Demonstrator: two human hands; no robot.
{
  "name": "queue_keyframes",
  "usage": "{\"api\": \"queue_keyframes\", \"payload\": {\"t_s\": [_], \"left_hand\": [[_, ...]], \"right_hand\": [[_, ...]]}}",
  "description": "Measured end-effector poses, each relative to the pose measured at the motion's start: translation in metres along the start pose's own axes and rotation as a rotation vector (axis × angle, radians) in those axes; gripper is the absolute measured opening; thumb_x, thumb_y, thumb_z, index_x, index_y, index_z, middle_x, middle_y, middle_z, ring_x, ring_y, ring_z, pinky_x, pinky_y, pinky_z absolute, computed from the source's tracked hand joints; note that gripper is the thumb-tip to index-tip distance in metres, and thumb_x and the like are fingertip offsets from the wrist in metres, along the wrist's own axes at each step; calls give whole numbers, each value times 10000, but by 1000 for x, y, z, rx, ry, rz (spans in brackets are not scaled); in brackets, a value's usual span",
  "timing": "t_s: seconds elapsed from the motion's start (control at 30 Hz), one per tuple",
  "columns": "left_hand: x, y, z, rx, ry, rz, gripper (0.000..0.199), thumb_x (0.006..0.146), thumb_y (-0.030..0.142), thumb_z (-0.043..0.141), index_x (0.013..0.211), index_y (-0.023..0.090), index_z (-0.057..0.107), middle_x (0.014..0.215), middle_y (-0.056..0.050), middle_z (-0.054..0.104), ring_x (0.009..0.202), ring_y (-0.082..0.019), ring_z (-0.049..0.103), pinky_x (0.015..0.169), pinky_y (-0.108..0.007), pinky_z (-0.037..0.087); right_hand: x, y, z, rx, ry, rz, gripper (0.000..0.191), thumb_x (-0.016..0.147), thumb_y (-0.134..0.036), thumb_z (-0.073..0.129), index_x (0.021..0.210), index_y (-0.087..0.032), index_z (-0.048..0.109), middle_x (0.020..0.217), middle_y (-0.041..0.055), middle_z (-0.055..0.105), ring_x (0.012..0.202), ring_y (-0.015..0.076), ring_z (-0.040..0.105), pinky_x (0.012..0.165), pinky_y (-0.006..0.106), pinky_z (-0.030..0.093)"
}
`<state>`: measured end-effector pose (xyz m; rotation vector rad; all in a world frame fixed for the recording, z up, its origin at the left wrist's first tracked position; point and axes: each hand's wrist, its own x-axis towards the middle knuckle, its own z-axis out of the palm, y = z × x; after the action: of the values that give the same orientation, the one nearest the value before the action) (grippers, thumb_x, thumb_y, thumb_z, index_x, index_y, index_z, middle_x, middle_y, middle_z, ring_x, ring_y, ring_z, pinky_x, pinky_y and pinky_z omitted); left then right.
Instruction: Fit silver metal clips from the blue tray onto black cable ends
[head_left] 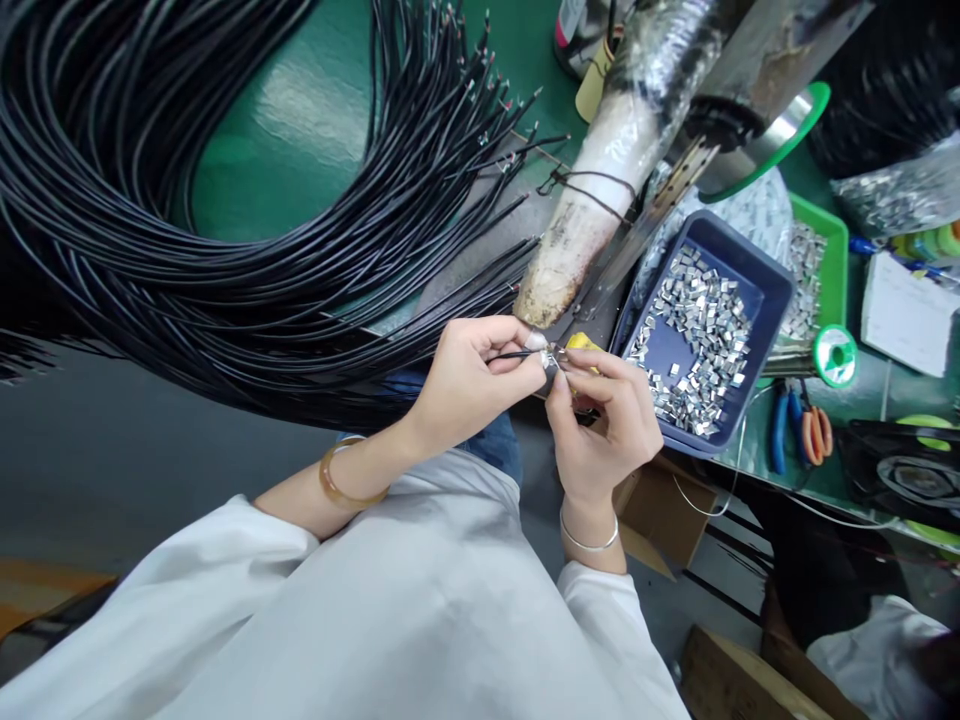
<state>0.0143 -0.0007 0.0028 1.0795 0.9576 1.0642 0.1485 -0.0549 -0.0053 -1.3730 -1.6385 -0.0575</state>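
Thin black round cable (511,355) is pinched between thumb and fingers of the left hand (480,375); the right hand (611,410), fingertips close together, apparently grips the small silvery metal tip (553,354).

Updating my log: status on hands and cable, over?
Left hand pinching black cable. Right hand at its end, grip unclear. White tube close beyond.

Thin black cable (513,354), crosswise in left grip (474,376)

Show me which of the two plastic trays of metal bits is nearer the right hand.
The dark blue tray, just beside the right hand; the green tray sits beyond it, farther away.
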Motion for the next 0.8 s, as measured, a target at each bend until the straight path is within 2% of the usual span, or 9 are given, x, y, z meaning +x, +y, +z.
{"api": "queue_keyframes", "payload": {"t_s": [0.33,0.57,0.8], "left_hand": [[-3,-3,-1,37,-1,20,69,699,129,704,650,151,660,540,46,462,505,-54,366,471,-173,317],[-5,0,0,38,13,25,77,717,149,700,652,161,659,561,29,520,514,-69,415,481,-189,342],[-2,0,-3,6,-44,-39,108,689,153,701,616,148,622,540,36,493,498,-56,374,459,-191,279]], "right_hand": [[1,0,1,-19,6,2,148,856,-90,706,904,-225,670,994,12,759,854,135,726,583,228,573],[1,-3,0,-33,35,-42,169,828,-66,727,902,-208,672,1014,40,760,901,150,738,697,259,633],[-6,2,0,-41,-1,-95,171,852,-94,706,931,-220,621,1036,43,770,899,151,758,742,270,656]]}}
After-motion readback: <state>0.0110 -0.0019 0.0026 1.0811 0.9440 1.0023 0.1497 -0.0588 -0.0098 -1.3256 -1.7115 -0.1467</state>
